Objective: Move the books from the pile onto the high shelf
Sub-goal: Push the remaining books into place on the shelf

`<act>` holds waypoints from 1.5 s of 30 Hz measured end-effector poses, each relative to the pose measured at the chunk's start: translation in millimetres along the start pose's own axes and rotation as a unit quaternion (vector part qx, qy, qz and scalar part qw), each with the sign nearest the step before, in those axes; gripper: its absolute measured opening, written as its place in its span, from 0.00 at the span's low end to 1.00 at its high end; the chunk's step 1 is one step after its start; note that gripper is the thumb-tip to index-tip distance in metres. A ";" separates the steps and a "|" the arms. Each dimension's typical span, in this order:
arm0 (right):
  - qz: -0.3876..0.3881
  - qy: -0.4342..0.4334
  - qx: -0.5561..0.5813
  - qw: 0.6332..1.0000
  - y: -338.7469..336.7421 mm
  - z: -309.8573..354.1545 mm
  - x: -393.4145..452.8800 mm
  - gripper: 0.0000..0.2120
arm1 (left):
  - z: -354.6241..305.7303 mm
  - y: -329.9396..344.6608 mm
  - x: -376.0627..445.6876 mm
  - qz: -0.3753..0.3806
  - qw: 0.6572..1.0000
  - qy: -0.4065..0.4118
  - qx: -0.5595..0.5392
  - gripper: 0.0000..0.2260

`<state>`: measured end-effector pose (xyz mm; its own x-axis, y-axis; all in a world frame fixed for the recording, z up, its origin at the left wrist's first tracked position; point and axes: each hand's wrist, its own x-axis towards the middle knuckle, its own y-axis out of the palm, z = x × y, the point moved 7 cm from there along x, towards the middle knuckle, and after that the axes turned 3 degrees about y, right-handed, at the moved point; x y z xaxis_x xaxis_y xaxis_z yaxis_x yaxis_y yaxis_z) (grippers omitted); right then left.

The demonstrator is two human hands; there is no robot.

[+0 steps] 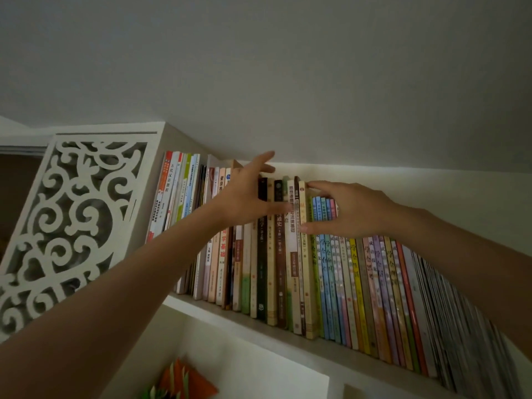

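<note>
Standing upright, colourful thin-spined books (288,254) crowd the high shelf (230,315)

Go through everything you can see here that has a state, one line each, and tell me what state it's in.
Left hand: open, fingers spread, palm flat on the book spines, no grip.
Right hand: open, fingertips on the cream-spined book.
Row of books: upright, spines outward, tightly packed.
High shelf: nearly full along its visible length.
Carved side panel: fixed, openwork.
Orange folded-paper object: resting in the compartment below.
</note>
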<state>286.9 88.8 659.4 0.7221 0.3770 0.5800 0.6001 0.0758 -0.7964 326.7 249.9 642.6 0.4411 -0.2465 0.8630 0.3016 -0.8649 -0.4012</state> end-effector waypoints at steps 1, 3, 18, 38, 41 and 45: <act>-0.002 -0.001 -0.005 1.000 1.2 -1.1 0.1 0.39 | 2.4 -6.2 -2.5 -0.021 1.000 0.000 0.021 0.40; -0.003 0.000 -0.014 1.000 2.4 -1.5 0.1 0.39 | 8.3 -12.1 -7.7 -0.023 0.992 0.008 0.121 0.35; -0.003 0.024 -0.013 1.000 2.7 -3.9 3.8 0.47 | 18.1 -14.9 -15.7 -0.028 0.988 0.032 0.147 0.32; -0.005 0.054 0.042 0.998 -4.4 -0.8 17.8 0.38 | 13.7 38.0 -73.6 -0.075 0.982 0.128 0.116 0.32; 0.001 0.060 0.047 0.997 -3.1 -2.4 17.7 0.40 | -3.3 20.7 -39.4 -0.143 0.974 0.124 0.128 0.27; -0.010 0.050 0.056 0.997 -2.4 -4.0 15.3 0.46 | -8.8 13.5 -0.7 -0.139 0.974 0.084 0.159 0.25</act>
<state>297.9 90.6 670.9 0.7443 0.2808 0.6059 0.5766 0.1877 -0.7952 323.0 234.5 639.3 0.1693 -0.1137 0.9790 0.6472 -0.7363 -0.1975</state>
